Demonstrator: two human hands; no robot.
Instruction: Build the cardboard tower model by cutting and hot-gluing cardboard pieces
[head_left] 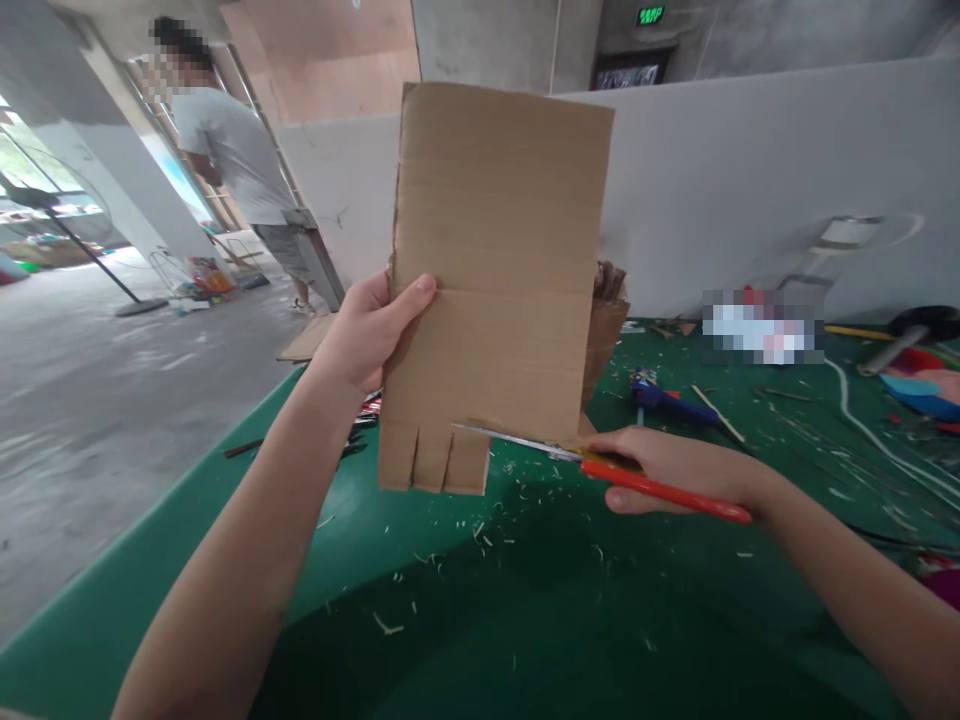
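A flat sheet of brown cardboard (502, 250) is held upright above the table. My left hand (379, 325) grips its left edge, thumb on the near face and fingers hidden behind. Two slits run up from the bottom edge at the lower left, and the lower right corner is cut away. My right hand (652, 465) is closed around scissors (660, 490) with an orange-red handle. Their blades point left across the lower part of the cardboard, tips near the slits. Behind the sheet's right side, another brown cardboard piece (606, 325) partly shows.
The green table (450, 640) is strewn with pale scraps. A blue glue gun (671, 402), a thin stick (718, 415) and a white cord (851, 410) lie to the right. A light wall (750, 180) stands behind. A person (232, 150) stands at the back left.
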